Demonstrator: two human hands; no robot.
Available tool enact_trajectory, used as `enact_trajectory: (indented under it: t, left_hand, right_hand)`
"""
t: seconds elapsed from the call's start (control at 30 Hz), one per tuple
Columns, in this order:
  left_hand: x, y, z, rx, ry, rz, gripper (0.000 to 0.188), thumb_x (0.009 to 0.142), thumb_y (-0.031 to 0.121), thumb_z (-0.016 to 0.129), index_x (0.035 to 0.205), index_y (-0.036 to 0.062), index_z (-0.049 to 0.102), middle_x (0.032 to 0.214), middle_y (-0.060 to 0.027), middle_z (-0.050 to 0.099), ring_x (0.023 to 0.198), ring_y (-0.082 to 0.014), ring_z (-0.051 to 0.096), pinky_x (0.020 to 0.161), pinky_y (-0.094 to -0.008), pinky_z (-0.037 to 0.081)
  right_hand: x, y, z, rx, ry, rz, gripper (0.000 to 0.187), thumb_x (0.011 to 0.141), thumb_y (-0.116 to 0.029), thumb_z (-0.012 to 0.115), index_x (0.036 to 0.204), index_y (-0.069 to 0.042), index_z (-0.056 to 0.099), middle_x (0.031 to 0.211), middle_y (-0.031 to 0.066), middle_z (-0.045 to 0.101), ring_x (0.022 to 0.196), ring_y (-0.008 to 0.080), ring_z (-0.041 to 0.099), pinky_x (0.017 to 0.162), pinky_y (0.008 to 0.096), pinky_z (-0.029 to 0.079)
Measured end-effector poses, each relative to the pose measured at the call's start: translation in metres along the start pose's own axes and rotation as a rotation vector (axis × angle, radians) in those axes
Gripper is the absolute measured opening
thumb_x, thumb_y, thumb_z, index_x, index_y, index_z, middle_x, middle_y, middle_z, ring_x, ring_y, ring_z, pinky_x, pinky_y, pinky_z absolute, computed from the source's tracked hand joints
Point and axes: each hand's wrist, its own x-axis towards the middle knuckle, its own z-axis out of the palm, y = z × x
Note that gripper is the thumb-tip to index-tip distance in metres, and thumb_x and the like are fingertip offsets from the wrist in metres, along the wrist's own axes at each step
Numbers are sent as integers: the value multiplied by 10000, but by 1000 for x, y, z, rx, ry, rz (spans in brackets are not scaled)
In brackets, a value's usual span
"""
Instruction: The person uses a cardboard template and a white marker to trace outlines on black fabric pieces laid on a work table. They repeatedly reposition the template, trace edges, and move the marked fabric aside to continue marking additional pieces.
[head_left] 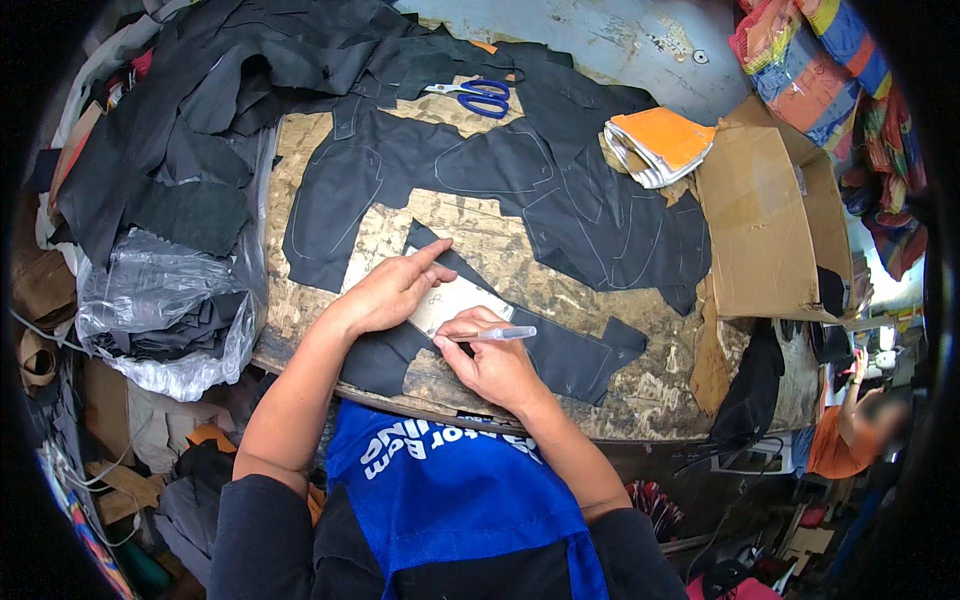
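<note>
A pale flat template (462, 298) lies on a piece of black leather-like material (568, 352) near the table's front edge. My left hand (390, 290) rests on the template's left part, fingers stretched out and pressing it down. In my right hand (492, 362) is a clear-barrelled pen (515, 333), gripped between thumb and fingers at the template's lower edge. Its tip is hidden by my fingers. Beyond my hands lies a larger black piece (480, 165) with light outlines of curved shapes drawn on it. Blue-handled scissors (484, 98) lie at the far side.
Black material (220, 90) is heaped at the far left, above a clear plastic bag (165, 310) of black scraps. An open cardboard box (755, 215) and an orange-and-white folded bundle (662, 142) are on the right. Another person (840, 440) appears at the far right.
</note>
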Motion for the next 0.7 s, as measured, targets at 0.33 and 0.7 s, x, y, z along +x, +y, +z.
enact_trajectory:
  t: [0.33, 0.7]
  left_hand:
    - [-8, 8, 12, 122, 68, 43, 753, 665, 80, 765, 1346, 79, 443, 1142, -147, 627, 1052, -284, 590, 934, -369, 448]
    - [-12, 11, 19, 353, 26, 122, 431, 694, 66, 712, 1121, 68, 651, 1200, -132, 563, 1109, -302, 505, 978, -374, 398]
  right_hand:
    - [-8, 5, -36, -185, 103, 151, 80, 765, -127, 679, 763, -47, 676, 774, 97, 659, 748, 255, 627, 658, 342, 511]
    - [-2, 24, -61, -44, 19, 161, 130, 779, -77, 633, 723, 40, 638, 717, 159, 654, 606, 287, 637, 563, 348, 486]
